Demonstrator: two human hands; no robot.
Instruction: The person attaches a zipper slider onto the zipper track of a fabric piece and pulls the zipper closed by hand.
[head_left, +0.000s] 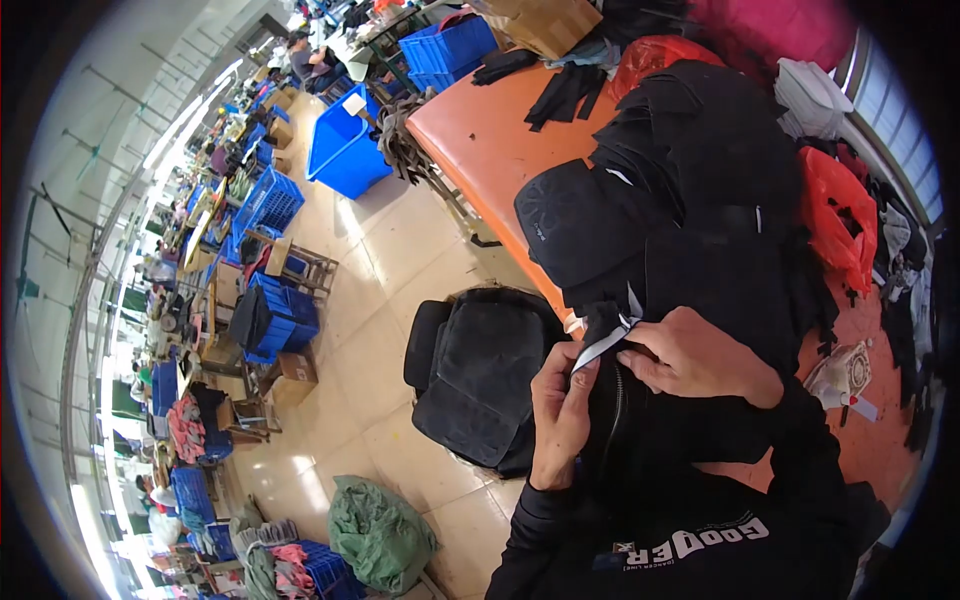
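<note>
My left hand (563, 412) pinches a black fabric piece with a pale grey strip (600, 345) between thumb and fingers. Close by on the right, my right hand (690, 357) has its fingers curled at the other end of the same strip. Both hands are near the edge of the orange table (480, 125), in front of my black top. Beyond them lie stacked black fabric pieces (690, 150) and a black panel with a small light mark (575, 222).
Black padded pieces (485, 375) are piled low beside the table. A green bag (378, 535) and a blue bin (345, 150) stand on the tiled floor. Red plastic bags (838, 215) lie at the right. A person (312, 65) sits far back.
</note>
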